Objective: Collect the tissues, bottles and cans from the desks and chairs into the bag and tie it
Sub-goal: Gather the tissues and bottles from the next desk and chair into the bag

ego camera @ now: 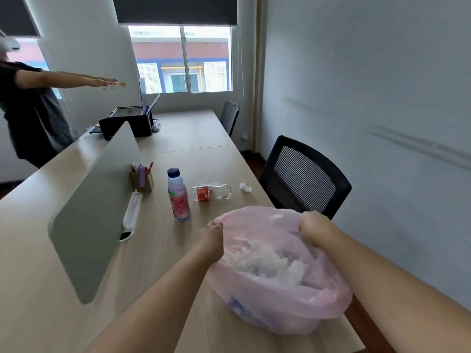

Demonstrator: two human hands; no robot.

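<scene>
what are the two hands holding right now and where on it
Both hold the pink plastic bag by its rim: the left hand grips the left edge of the mouth, the right hand the right edge, keeping it open.

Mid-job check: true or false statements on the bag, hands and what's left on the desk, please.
Both the left hand and the right hand grip the rim of the translucent pink plastic bag. True.
The bag is tied. False: its mouth is held open, with white tissues showing inside.
The blue-capped plastic bottle with a pink label lies on its side. False: it stands upright on the wooden desk.
A crushed clear bottle with a red label lies on the desk. True.
The crumpled white tissue sits on the black mesh chair. False: it lies on the desk.
</scene>
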